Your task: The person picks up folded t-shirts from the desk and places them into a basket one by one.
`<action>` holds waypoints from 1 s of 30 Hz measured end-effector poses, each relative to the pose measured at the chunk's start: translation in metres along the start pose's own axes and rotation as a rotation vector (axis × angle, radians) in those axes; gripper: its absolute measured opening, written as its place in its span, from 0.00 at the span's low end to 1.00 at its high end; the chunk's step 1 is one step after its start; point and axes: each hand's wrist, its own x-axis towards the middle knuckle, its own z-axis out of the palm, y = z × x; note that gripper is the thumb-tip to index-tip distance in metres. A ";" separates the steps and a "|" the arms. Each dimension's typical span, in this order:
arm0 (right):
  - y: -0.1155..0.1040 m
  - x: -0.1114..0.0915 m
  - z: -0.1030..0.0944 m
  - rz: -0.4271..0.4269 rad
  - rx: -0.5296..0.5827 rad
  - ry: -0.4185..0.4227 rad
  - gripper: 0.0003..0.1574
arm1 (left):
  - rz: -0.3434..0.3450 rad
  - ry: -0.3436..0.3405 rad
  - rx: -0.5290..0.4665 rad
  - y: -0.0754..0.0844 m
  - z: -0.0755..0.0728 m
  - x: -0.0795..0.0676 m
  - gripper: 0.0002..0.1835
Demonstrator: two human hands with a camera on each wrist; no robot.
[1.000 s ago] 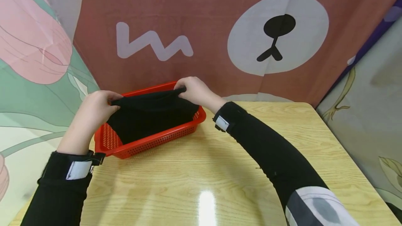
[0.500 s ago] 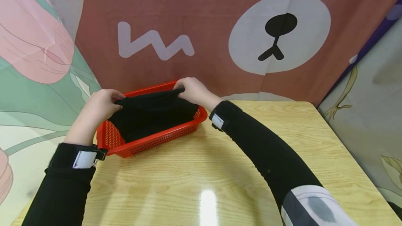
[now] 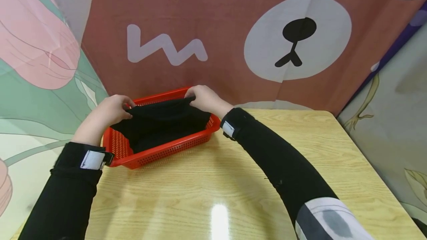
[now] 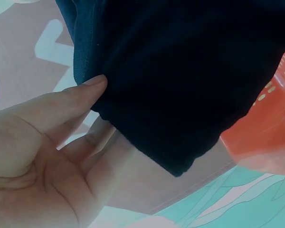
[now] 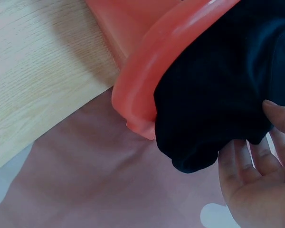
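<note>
A black cloth with a stitched hem (image 3: 166, 121) is stretched between both hands, its lower part inside a red plastic basket (image 3: 173, 146). My left hand (image 3: 111, 111) pinches its upper left corner between thumb and fingers, above the basket's left end. In the left wrist view the thumb lies on the cloth (image 4: 180, 71) and the fingers go behind it. At the upper right corner, my right hand (image 3: 208, 100) pinches the cloth near the basket's back rim. The right wrist view has the cloth (image 5: 213, 90) hanging beside the basket's rounded rim (image 5: 137, 90).
The basket stands at the back left of a light wood table (image 3: 267, 180), close to a brown hanging cloth backdrop (image 3: 220, 47) with a bear face. A floral cloth (image 3: 36, 95) hangs at the left and another pale one (image 3: 390, 110) at the right.
The left hand has shifted slightly right and the right hand slightly left and down, so the cloth's top edge hangs a little slacker. Both keep their hold.
</note>
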 end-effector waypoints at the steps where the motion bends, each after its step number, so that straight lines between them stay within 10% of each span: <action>1: 0.000 0.000 0.000 0.001 0.000 -0.005 0.17 | -0.002 -0.005 0.001 0.000 0.000 0.001 0.16; 30: 0.006 0.014 0.009 -0.005 -0.012 -0.051 0.22 | -0.048 -0.038 0.032 -0.016 0.009 0.019 0.16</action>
